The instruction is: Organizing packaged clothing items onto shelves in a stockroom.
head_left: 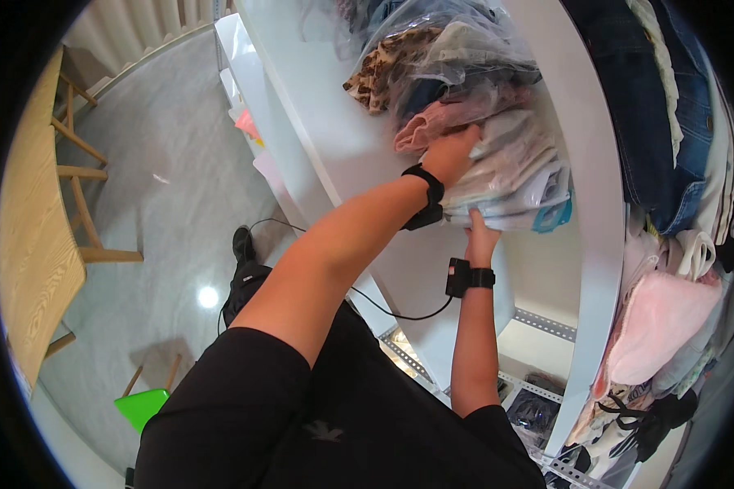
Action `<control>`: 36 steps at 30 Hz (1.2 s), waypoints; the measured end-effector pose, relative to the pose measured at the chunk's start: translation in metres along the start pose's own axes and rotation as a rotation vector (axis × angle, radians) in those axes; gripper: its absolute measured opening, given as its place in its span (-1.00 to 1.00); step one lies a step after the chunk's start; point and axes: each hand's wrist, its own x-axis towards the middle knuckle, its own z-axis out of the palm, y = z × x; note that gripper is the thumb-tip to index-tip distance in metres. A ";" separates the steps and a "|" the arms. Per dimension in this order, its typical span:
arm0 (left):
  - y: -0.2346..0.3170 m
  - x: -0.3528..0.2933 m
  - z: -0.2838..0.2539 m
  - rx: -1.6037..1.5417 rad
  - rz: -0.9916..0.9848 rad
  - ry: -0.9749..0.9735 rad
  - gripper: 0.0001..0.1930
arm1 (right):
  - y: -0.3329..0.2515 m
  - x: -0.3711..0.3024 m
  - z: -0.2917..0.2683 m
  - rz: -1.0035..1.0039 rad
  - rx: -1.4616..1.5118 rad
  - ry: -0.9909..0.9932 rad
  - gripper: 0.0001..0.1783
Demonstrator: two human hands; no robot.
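Note:
A stack of folded clothes in clear plastic bags (510,163) lies on a white shelf (334,134), pale garments at the near end. My left hand (453,155) reaches into it between a pink garment (436,122) and the pale ones. Its fingers curl against the bagged clothes, their tips partly hidden. Nearer to me, my right hand (483,239) grips the edge of the stack, thumb showing on the bags and the other fingers mostly hidden. A light-blue piece (553,216) sticks out beside it. Farther along lie a leopard-print garment (387,69) and other bagged clothes.
A white upright panel (583,122) borders the shelf on the right; beyond it are piled jeans (656,106) and a fluffy pink garment (665,326). To the left stand a wooden table (45,212) and a green stool (141,407). A black cable (383,312) runs to my right wristband.

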 end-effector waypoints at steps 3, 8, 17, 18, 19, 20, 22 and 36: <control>0.014 0.011 -0.002 -0.003 0.186 0.041 -0.71 | 0.027 0.008 -0.007 -0.064 0.043 0.022 -0.44; 0.001 0.020 0.004 -0.076 0.060 -0.244 -0.67 | 0.037 0.012 -0.004 -0.151 0.086 0.024 -0.57; -0.029 0.026 0.005 0.090 0.076 0.018 -0.57 | 0.006 0.025 0.037 -0.179 0.155 0.048 -0.38; -0.023 0.019 0.000 0.052 0.062 -0.007 -0.55 | 0.018 0.036 0.027 -0.223 0.105 0.026 -0.33; -0.017 0.012 -0.007 0.046 0.061 -0.013 -0.55 | 0.032 0.043 0.018 -0.267 0.054 0.003 -0.28; -0.012 0.002 -0.016 -0.105 -0.136 -0.161 -0.54 | 0.044 0.041 0.012 -0.258 0.048 -0.004 -0.28; -0.011 -0.016 -0.023 -0.259 -0.305 -0.310 -0.52 | 0.052 0.049 0.011 -0.309 0.073 0.082 -0.17; -0.041 -0.097 -0.065 -0.389 -0.271 -0.120 -0.60 | -0.024 -0.052 0.016 -0.536 -0.015 0.157 0.03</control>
